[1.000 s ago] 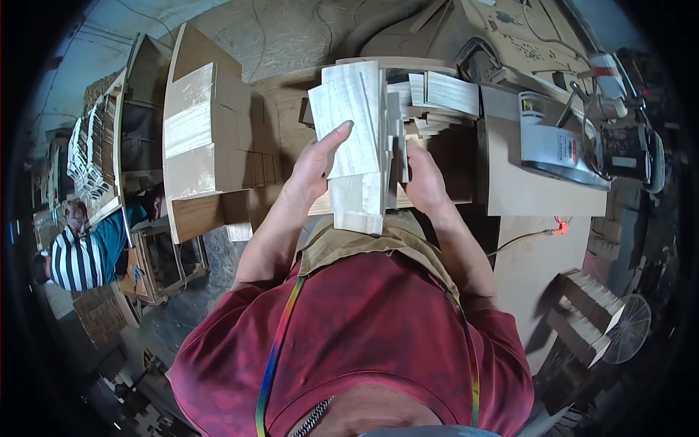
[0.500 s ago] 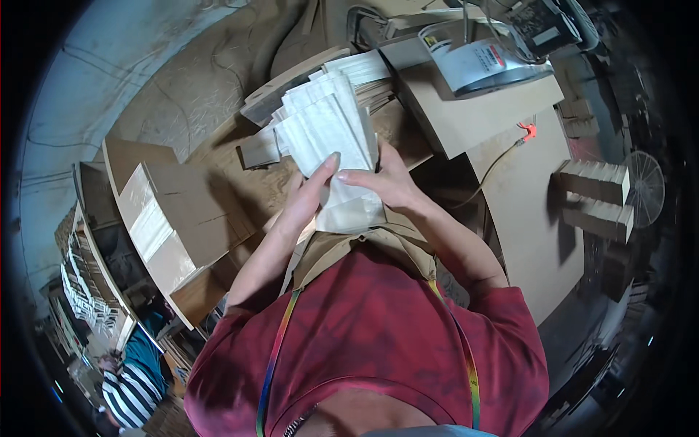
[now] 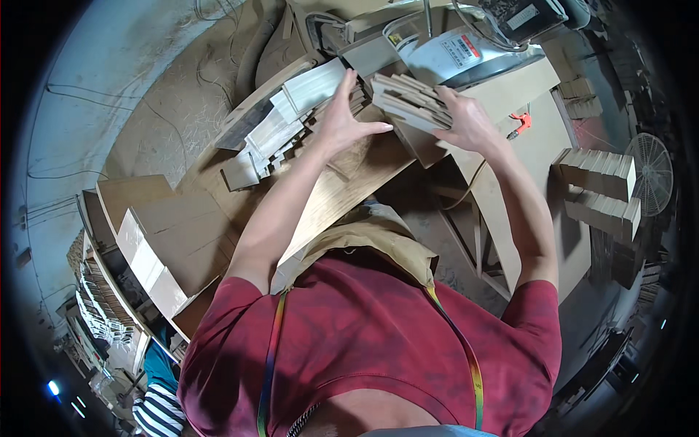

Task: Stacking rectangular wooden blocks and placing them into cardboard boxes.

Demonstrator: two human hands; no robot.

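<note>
Exposure is uneven: the middle is moderately lit, while the outer zone is left dim. Pale slats [image 3: 309, 95] on the workbench [image 3: 346, 191] are rendered near-white; the held boards [image 3: 409, 102] are duller. A cool blue cast is given to the wall [image 3: 95, 87]. Deep shadow is seen under the workbench, and a dark patch is thrown beside the block stacks [image 3: 593, 175]. Glare is produced by a small lamp [image 3: 53, 387] at lower left. Both hands are kept legible. Straight edges are bent outward, rim detail is softened, and corners are blacked out.
</note>
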